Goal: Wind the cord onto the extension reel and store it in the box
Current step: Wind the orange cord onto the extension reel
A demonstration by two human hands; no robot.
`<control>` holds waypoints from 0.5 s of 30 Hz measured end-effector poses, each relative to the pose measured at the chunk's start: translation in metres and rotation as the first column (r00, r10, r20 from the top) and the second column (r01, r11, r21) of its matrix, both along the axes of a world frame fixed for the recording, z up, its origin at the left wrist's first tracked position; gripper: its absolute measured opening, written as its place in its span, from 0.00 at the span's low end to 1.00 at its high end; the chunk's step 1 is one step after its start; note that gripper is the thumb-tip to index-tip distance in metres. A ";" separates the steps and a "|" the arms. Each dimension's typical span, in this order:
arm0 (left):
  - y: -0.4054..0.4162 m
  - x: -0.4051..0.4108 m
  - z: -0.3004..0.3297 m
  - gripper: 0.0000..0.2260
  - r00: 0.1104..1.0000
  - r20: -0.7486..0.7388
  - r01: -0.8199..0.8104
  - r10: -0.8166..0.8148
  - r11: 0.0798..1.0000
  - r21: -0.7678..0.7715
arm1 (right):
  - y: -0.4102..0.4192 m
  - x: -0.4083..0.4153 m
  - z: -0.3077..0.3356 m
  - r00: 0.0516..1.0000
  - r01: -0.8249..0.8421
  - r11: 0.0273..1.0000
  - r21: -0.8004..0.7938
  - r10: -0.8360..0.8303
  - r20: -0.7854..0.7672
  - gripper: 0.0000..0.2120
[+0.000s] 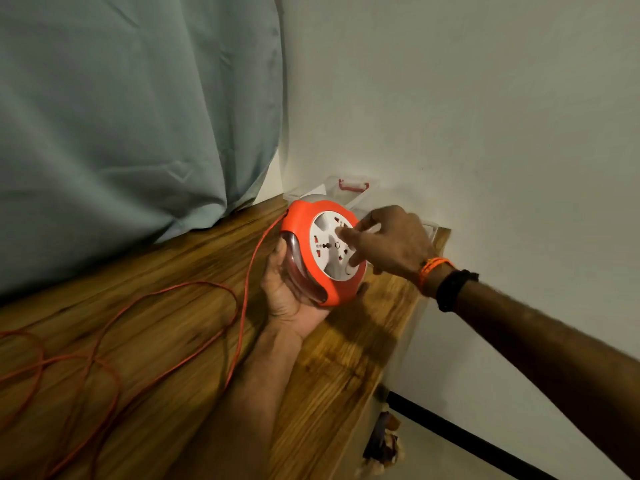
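Orange cord (166, 344) lies in loose loops across your wooden table (346, 368). Your left hand (287, 292) cups the orange-and-white extension reel (323, 251) from below; your right hand (391, 242) spreads fingers on its socket face. Behind it, a clear box (353, 192) against the white wall (485, 116).

Loose orange cord (114, 341) sprawls in loops over the left of the bench (346, 368). The clear box (360, 197) sits jammed in the far corner, curtain (138, 116) left, wall (485, 133) right.
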State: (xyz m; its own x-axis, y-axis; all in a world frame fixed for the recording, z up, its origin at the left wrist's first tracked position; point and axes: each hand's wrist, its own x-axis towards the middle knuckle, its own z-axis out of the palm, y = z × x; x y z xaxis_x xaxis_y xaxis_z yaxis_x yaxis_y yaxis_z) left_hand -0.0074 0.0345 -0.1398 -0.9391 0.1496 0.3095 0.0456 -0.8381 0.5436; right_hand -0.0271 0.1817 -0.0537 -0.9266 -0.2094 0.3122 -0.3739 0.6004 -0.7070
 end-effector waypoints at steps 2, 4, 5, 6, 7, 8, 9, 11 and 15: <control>-0.001 0.000 -0.002 0.36 1.000 0.011 0.005 -0.005 1.000 -0.001 | 0.008 0.002 0.002 0.961 0.027 0.976 0.217 0.034 -0.273 0.18; 0.000 -0.001 -0.002 0.38 1.000 0.020 -0.004 0.004 1.000 0.001 | 0.013 0.004 0.002 0.891 0.000 0.929 0.370 0.168 -0.422 0.21; 0.000 -0.002 -0.003 0.39 1.000 0.017 -0.011 0.011 1.000 -0.003 | 0.015 0.003 0.001 0.856 -0.013 0.900 0.436 0.235 -0.459 0.23; 0.001 -0.002 -0.003 0.39 1.000 0.012 -0.017 0.017 1.000 -0.007 | 0.016 0.001 0.001 0.825 -0.012 0.866 0.501 0.292 -0.484 0.25; 0.001 -0.003 -0.004 0.39 1.000 0.008 -0.022 0.022 1.000 -0.010 | 0.017 -0.002 -0.001 0.798 -0.002 0.830 0.558 0.338 -0.499 0.27; 0.002 -0.004 -0.005 0.39 1.000 0.005 -0.024 0.024 1.000 -0.009 | 0.017 -0.005 -0.002 0.775 0.007 0.801 0.599 0.375 -0.509 0.28; 0.001 -0.005 -0.006 0.39 1.000 0.002 -0.022 0.022 1.000 -0.004 | 0.017 -0.008 -0.003 0.756 0.008 0.783 0.622 0.403 -0.516 0.30; 0.000 -0.006 -0.007 0.40 1.000 0.002 -0.011 0.011 1.000 0.002 | 0.014 -0.013 -0.007 0.730 -0.006 0.771 0.637 0.439 -0.524 0.31; -0.001 -0.005 -0.007 0.40 1.000 0.012 -0.010 0.010 1.000 -0.008 | 0.007 -0.019 -0.013 0.707 0.015 0.772 0.635 0.441 -0.553 0.32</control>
